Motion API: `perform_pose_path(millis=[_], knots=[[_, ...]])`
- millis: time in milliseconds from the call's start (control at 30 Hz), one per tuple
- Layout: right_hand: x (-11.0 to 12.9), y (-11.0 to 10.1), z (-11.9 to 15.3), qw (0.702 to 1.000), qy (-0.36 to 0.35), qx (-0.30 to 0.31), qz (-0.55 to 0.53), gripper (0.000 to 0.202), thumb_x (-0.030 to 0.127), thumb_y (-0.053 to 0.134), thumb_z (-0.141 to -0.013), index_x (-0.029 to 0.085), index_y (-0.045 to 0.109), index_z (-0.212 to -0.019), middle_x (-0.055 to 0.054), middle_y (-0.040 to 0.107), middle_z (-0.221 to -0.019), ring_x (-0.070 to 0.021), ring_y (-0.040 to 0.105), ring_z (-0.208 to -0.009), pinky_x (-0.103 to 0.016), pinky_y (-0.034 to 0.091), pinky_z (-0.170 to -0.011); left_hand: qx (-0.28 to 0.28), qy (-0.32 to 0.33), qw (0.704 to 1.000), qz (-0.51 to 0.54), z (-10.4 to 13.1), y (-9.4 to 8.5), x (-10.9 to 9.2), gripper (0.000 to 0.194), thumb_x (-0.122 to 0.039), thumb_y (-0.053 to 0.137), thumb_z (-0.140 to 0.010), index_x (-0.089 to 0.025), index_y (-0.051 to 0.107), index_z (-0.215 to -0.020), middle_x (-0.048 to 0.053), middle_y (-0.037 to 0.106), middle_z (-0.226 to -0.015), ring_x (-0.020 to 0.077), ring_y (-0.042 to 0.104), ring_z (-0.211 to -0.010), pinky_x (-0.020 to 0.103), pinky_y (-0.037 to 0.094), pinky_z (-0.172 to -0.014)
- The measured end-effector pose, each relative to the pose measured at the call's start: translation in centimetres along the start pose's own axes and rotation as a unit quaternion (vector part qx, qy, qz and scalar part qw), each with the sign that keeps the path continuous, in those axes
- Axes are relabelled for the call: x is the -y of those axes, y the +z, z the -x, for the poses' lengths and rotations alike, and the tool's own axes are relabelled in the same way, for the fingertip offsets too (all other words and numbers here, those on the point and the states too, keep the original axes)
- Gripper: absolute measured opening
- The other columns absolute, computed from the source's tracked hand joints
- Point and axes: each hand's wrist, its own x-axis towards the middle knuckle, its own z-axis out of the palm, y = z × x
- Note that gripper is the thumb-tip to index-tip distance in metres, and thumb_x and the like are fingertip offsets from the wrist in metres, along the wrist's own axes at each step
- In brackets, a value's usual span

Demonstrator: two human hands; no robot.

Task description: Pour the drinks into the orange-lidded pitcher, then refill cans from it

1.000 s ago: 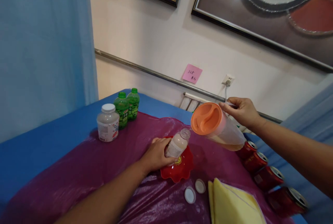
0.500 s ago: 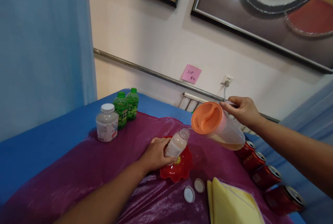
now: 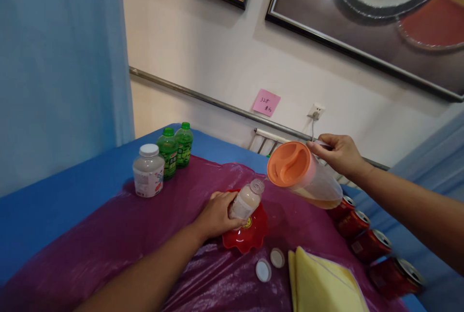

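My left hand point(image 3: 218, 215) is wrapped round a small clear bottle point(image 3: 247, 202) with a white label, tilted to the right over a red scalloped dish point(image 3: 250, 234). Its uncapped mouth is close to the spout side of a pitcher point(image 3: 311, 187). That pitcher is translucent with an orange lid point(image 3: 290, 163), tipped on its side, with pale brownish liquid along its lower wall. By the handle, my right hand point(image 3: 337, 155) grips it. Two white caps point(image 3: 263, 271) lie on the purple plastic sheet below the dish.
A white-capped jar point(image 3: 149, 172) and two green bottles point(image 3: 167, 153) stand at the left. Several red cans point(image 3: 371, 247) line the right edge, near a folded yellow cloth point(image 3: 324, 280). Behind the blue-covered table point(image 3: 83, 177) runs a wall rail point(image 3: 195, 94).
Almost nothing differs: both hands hold the bottle and the pitcher in the same tilted poses. The whole view has shifted only very slightly.
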Motion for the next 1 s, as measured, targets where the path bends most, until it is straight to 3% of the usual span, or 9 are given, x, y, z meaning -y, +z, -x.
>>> perform_pose_path(millis=[1000], knots=[[0.85,-0.64,0.13,1.000,-0.012,-0.017,0.014,0.058,0.066,0.062,-0.077,0.024,0.032,-0.050,0.004,0.024,-0.051,-0.0098,0.025,-0.050,-0.027,0.020,-0.046,0.013,0.000,1.000,-0.009,-0.09,-0.10,-0.16,0.062,-0.049,0.084,-0.065,-0.027,0.066,-0.121,0.005,0.075,-0.119,0.0320,0.067,-0.108,0.043,0.041,-0.099]])
